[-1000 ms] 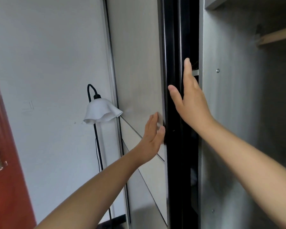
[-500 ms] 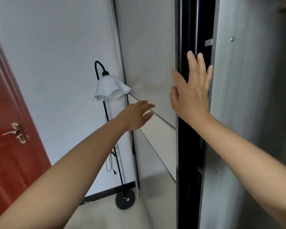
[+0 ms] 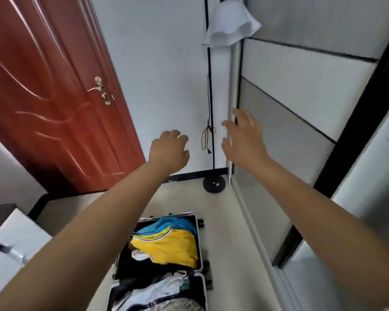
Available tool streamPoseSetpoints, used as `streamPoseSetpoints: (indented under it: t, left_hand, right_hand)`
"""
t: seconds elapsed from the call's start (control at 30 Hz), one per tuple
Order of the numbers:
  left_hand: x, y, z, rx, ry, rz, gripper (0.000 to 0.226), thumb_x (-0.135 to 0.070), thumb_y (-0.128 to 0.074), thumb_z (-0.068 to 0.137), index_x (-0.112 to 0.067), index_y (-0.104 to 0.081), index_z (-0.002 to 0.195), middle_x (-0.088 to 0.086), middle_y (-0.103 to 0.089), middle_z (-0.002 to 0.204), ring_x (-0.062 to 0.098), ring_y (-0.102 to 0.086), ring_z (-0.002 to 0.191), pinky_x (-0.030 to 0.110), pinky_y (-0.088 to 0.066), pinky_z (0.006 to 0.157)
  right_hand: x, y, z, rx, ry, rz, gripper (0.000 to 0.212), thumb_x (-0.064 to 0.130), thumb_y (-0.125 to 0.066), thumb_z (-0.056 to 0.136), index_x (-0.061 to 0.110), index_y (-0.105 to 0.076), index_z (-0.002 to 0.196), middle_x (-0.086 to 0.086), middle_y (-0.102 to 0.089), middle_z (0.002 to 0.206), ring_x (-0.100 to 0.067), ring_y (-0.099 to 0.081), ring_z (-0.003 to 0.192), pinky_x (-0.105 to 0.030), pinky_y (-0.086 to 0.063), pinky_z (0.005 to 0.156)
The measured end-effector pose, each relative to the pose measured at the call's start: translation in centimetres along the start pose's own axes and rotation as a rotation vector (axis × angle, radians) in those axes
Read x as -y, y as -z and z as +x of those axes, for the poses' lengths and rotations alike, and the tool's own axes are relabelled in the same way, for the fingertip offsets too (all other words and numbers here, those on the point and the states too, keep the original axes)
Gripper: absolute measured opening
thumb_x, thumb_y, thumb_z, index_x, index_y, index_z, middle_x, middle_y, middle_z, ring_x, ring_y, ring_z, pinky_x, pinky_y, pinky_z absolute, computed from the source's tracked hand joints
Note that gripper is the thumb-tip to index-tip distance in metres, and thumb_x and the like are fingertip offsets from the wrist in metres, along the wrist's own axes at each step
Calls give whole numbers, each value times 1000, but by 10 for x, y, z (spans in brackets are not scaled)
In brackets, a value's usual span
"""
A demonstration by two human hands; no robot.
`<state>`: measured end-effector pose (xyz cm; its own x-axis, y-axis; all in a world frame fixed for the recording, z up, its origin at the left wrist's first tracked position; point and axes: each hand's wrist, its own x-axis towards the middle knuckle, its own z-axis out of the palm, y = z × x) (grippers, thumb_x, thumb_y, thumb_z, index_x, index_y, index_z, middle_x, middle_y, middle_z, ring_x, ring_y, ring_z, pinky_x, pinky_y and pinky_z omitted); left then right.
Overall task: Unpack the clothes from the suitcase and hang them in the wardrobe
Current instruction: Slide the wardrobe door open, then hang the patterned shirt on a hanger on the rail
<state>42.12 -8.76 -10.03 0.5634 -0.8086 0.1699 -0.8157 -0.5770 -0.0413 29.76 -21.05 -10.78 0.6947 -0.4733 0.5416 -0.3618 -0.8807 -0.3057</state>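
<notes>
Yellow jersey (image 3: 166, 248) in the open suitcase (image 3: 199, 243) at six o'clock.
Left hand (image 3: 169, 151) and right hand (image 3: 245, 140) hover with loose, empty grip; no writing legible.

Both hands raised, left hand (image 3: 169, 149), right hand (image 3: 243, 138) — holding nothing, open suitcase (image 3: 166, 254) below, wardrobe door (image 3: 301, 90) right

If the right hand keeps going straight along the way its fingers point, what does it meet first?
Probably the wardrobe door: the right hand has its fingers spread towards that door's left edge, with the lamp pole just beside. Depth is unclear.

Home bedroom: wardrobe (image 3: 301, 104), floor lamp (image 3: 230, 21), suitcase (image 3: 199, 239).
</notes>
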Motion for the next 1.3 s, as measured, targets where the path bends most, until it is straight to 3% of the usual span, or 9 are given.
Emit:
streamPoseSetpoints:
  t: [0.1,0.27,0.47,0.57,0.63,0.83,0.93,1.07,1.3]
  left_hand:
    - [47,-33,-43,81,37,9,40,-25,-42,93,-13,-45,131,8,-40,139,27,-35,128,39,-40,92]
    - [112,-93,-88,195,121,-12,38,-26,-46,91,-14,-50,126,7,-46,131,28,-38,124,39,-40,93]
    - [157,-186,-130,366,321,-96,37,-26,-43,93,-16,-49,128,5,-45,134,26,-37,127,38,-39,96]
    - [167,-251,-154,475,424,-166,38,-25,-42,93,-17,-48,129,4,-46,134,25,-39,126,37,-39,96]
    - [169,-295,-171,556,470,-215,36,-24,-43,93,-14,-50,126,6,-48,131,25,-42,124,36,-40,94]
    - [178,-429,-222,783,486,-267,36,-26,-41,94,-14,-49,127,5,-49,130,23,-44,123,35,-41,94]
    - [183,-487,-250,903,474,-291,36,-27,-41,95,-13,-48,127,6,-49,131,23,-44,123,36,-41,95]
    - [195,-551,-286,1045,470,-346,35,-24,-41,93,-13,-48,126,6,-51,130,22,-46,121,35,-41,95]
    - [217,-628,-327,1106,728,-593,46,-21,-44,93,-11,-34,138,10,-46,137,25,-46,123,31,-37,97]
  right_hand:
    - [44,-47,-34,160,-29,-18,43,14,-42,85,1,-53,124,-21,-30,146,-37,-16,140,-52,-13,113]
    - [78,-142,-72,282,30,39,39,17,-41,69,-5,-68,85,-30,-62,106,-51,-54,108,-66,-41,84]
    - [84,-233,-121,558,-53,-4,37,17,-46,90,8,-53,125,-8,-37,142,-24,-18,139,-42,-12,111]
    - [74,-291,-168,581,-7,40,23,12,-59,67,4,-70,85,-16,-66,102,-37,-60,105,-52,-45,83]
    - [62,-327,-204,659,-1,30,16,14,-57,53,8,-69,62,-11,-68,74,-35,-68,74,-43,-52,58]
    - [30,-420,-314,858,-83,63,27,16,-41,65,6,-66,59,-6,-65,63,-27,-65,61,-36,-55,55]
    - [30,-448,-357,1014,-139,49,29,17,-42,70,5,-68,68,-8,-66,70,-29,-67,67,-35,-55,59]
    - [35,-481,-403,1282,-248,-23,38,20,-42,94,11,-46,131,-7,-51,130,-23,-45,123,-28,-36,99]
    - [56,-547,-464,1404,-354,-192,59,25,-48,93,21,-18,143,-4,-29,144,-22,-42,122,-29,-45,88]
